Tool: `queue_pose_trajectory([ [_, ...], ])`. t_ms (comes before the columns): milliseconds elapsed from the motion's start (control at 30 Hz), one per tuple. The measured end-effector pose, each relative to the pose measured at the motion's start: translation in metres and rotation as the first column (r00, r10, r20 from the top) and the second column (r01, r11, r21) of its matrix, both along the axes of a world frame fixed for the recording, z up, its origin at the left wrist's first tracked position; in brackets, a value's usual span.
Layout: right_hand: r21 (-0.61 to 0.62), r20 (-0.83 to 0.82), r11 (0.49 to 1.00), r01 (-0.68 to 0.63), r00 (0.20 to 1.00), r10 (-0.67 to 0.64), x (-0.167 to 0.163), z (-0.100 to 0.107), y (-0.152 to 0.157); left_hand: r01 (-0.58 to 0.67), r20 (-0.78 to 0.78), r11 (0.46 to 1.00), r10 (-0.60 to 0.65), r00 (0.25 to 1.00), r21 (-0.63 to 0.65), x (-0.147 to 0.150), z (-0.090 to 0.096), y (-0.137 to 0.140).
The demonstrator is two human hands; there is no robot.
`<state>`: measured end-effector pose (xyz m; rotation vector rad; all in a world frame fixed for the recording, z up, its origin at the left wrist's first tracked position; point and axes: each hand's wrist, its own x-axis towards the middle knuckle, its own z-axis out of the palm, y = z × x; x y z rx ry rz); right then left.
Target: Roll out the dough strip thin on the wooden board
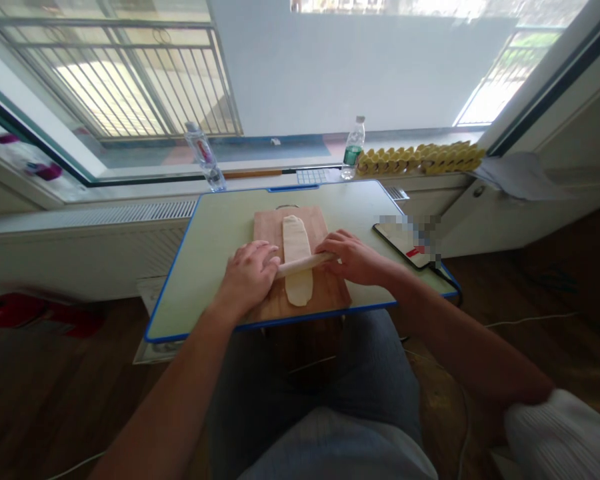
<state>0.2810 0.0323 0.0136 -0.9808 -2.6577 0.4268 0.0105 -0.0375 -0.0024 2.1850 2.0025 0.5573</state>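
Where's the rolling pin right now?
In the head view, the rolling pin lies across the dough strip on the wooden board, just below the picture's middle, with the left hand at one end and the right hand at the other.

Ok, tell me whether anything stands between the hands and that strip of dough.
Only the rolling pin, lying crosswise on the dough, with the left hand and right hand at its two ends. Nothing else visible is in the way.
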Motion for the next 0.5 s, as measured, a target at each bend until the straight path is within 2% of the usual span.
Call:
queue_pose_trajectory([
  [167,-0.047,0.023,0.998,0.045,0.999,-0.044,-0.006,0.005,0.023,-0.185,-0.059,0.981,0.181,0.982,-0.057,0.019,0.006,0.024],
  [233,-0.035,0.073,0.986,0.163,0.984,-0.160,-0.020,0.008,0.030,-0.244,-0.099,0.969,0.239,0.966,-0.043,0.023,0.008,0.030],
  [333,0.059,0.141,0.945,0.321,0.935,-0.326,-0.037,0.005,0.037,-0.305,-0.156,0.952,0.302,0.940,0.006,0.027,0.012,0.035],
  [500,0.090,0.227,0.948,0.305,0.921,-0.318,-0.040,-0.007,0.035,-0.363,-0.201,0.927,0.375,0.905,0.094,0.029,0.018,0.042],
])
